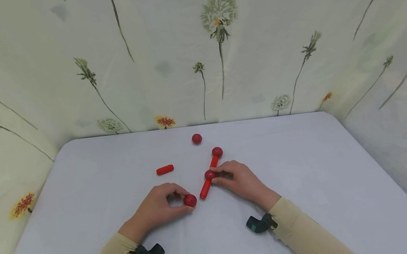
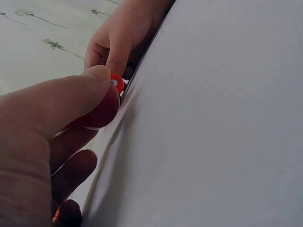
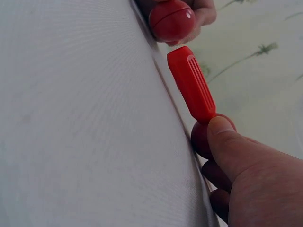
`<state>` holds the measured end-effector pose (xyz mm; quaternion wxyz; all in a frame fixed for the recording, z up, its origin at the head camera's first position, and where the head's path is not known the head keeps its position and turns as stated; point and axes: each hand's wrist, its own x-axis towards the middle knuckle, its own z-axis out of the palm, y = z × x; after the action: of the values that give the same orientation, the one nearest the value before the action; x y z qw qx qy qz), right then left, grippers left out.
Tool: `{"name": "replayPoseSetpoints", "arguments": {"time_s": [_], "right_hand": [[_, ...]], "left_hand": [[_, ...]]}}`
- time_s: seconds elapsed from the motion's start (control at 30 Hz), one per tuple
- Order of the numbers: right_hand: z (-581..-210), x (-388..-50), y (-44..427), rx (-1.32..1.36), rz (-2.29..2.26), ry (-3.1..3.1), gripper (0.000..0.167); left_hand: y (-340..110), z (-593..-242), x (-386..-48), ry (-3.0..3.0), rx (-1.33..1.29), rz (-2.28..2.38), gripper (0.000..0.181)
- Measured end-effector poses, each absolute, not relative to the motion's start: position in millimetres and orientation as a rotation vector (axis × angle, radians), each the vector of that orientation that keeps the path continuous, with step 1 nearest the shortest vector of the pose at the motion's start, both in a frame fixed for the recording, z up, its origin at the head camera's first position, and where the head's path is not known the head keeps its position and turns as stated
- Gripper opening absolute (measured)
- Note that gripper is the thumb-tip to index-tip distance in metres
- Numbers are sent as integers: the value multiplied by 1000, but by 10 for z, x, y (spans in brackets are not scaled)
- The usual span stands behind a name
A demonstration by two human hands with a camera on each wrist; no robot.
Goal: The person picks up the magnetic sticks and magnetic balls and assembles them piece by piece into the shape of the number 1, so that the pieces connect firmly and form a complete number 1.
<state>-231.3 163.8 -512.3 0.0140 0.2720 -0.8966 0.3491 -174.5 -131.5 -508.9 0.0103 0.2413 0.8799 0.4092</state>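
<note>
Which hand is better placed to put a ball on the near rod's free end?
Left, I'd judge: the left hand pinches a ball just short of the free end of the rod. The right hand holds the second ball, at the rod's other end.

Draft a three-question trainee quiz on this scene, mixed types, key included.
1. True or false: a gap separates the near ball in the left hand from the near rod.
2. What does the right hand pinch?
3. How many balls show in the head view?

Key:
1. True.
2. The middle ball, between the near rod and the far rod.
3. Four: near ball, middle ball, end ball at the far rod's tip, lone ball beyond.
</note>
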Motion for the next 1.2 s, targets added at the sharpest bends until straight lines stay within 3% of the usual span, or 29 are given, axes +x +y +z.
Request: {"name": "replayPoseSetpoints", "arguments": {"time_s": [0.67, 1.2], "right_hand": [[-5131, -2318, 1641, 858, 1085, -2780, 39], [-5150, -2331, 1643, 854, 1095, -2781, 39]], "left_hand": [[-1319, -5122, -1771, 2702, 951, 1252, 30], [-1186, -5086, -1712, 2743, 948, 1202, 31]]}}
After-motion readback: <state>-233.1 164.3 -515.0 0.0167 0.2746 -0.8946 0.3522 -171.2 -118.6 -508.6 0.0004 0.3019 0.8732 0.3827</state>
